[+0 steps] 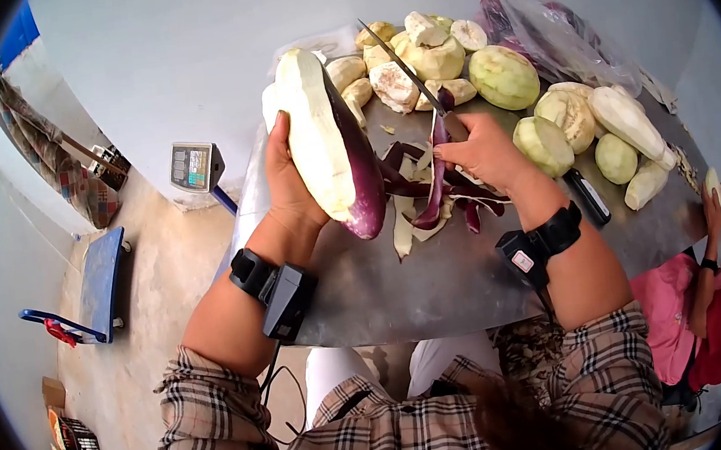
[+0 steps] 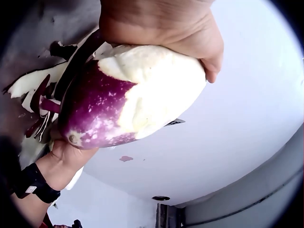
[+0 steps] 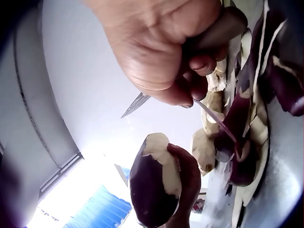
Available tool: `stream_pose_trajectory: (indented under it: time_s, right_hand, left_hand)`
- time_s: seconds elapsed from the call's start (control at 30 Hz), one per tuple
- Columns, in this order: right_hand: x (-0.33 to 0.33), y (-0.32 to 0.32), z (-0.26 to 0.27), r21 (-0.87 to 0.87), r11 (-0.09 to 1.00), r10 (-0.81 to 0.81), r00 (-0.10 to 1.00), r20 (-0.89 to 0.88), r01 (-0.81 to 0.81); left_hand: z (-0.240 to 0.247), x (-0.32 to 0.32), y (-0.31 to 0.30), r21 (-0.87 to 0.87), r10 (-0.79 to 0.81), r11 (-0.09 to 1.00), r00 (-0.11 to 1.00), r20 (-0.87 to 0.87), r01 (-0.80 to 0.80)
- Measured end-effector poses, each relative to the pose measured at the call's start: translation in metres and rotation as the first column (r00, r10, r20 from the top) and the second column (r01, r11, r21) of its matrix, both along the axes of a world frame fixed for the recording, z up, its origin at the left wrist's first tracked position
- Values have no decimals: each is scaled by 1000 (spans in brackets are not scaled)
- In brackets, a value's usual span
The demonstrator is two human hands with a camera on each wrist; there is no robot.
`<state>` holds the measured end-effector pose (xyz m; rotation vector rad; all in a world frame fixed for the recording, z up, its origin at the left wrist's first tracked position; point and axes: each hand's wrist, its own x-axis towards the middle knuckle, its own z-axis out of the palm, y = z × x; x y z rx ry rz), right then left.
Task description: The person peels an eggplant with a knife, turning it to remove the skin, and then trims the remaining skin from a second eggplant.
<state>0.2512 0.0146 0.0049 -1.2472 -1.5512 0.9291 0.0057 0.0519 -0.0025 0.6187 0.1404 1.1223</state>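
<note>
My left hand (image 1: pixel 293 184) grips a large eggplant (image 1: pixel 314 133) from its left side and holds it tilted above the metal table. Broad pale stripes of it are peeled, while purple skin (image 2: pixel 97 107) covers the rest, as the left wrist view shows. In my right hand (image 1: pixel 491 154) is a knife (image 1: pixel 401 64), its blade pointing up and away, apart from the eggplant. A long purple strip of peel (image 1: pixel 438 177) hangs by the fingers of that hand. In the right wrist view the dark knife handle (image 3: pixel 221 29) lies within the curled fingers. Below are loose peelings (image 1: pixel 403 231).
Several peeled eggplants (image 1: pixel 438 59) sit at the table's back, with more (image 1: pixel 628 122) at right. A plastic bag (image 1: pixel 564 32) holds unpeeled ones. A black-handled tool (image 1: pixel 587 197) lies near the right forearm. Another person's hand (image 1: pixel 714 204) is at the right edge. A scale (image 1: pixel 194 166) stands left.
</note>
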Motion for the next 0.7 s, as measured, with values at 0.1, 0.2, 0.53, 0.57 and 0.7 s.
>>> stream_pose_trajectory:
  time_s: [0.1, 0.2, 0.53, 0.57, 0.7]
  right_hand:
    - [0, -5, 6, -69, 998, 12, 1000, 25, -11]
    - [-2, -12, 16, -114, 992, 66, 997, 43, -61]
    - [-4, -14, 17, 104, 993, -88, 923, 374, 53]
    - [-4, -13, 16, 142, 989, -91, 935, 344, 44]
    - [-6, -15, 15, 202, 979, -57, 945, 322, -10]
  left_hand:
    - [0, -1, 1, -28, -20, 999, 998, 66, 22]
    - [-3, -1, 4, -24, -46, 999, 994, 97, 48]
    - [-8, 0, 10, -136, 108, 987, 985, 136, -89]
    - [-8, -1, 9, -149, 88, 987, 985, 147, -66]
    - [-11, -6, 11, -136, -49, 987, 969, 242, 84]
